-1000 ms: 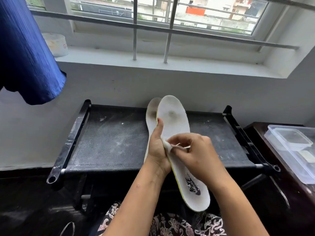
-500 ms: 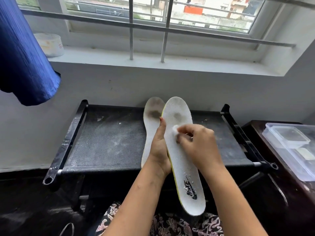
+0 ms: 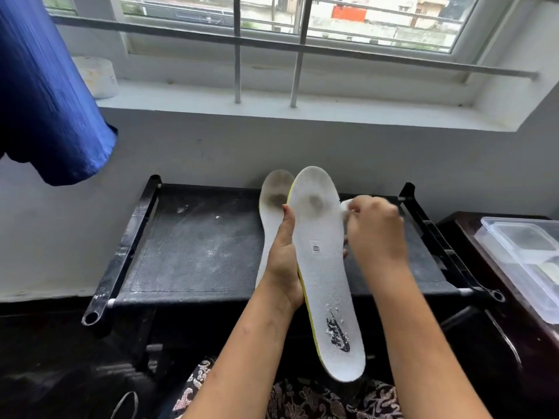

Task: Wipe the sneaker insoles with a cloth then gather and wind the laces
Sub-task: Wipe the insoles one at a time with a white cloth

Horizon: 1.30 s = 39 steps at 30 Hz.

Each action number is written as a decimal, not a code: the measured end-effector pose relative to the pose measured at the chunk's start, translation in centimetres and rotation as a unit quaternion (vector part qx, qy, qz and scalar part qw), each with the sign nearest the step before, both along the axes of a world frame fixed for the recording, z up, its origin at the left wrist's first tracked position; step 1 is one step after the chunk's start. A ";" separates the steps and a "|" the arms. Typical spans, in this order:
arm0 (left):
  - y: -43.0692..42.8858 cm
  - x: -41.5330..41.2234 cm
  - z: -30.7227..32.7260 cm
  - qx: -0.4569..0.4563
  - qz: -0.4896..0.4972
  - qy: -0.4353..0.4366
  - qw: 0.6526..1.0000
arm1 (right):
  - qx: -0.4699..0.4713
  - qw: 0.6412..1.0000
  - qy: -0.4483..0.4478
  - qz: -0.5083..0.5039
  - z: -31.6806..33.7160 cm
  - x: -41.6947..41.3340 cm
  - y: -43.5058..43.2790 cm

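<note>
A white insole with a yellow edge, a dark heel logo and a grey toe stain is held up by my left hand, thumb on its left edge. My right hand is closed on a small white cloth, just off the insole's right edge near the toe. A second, dirtier white insole lies behind on the black mesh rack, partly hidden by my left hand. A loop of lace shows at the bottom left.
The rack stands against a grey wall below a barred window. A blue garment hangs at upper left. A white tub sits on the sill. Clear plastic containers rest on a dark table at right.
My right hand with the cloth has moved from the middle of the insole up toward the toe and off to its right edge. The insole stays in my left hand.
</note>
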<state>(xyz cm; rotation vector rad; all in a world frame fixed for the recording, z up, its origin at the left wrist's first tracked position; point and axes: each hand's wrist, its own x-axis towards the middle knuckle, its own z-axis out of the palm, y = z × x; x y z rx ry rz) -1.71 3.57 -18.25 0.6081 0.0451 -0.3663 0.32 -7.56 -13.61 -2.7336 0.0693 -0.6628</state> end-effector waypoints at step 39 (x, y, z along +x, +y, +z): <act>2.1 0.3 0.4 0.012 0.003 0.006 1.000 | 0.138 0.971 -0.073 0.179 0.6 0.9 0.0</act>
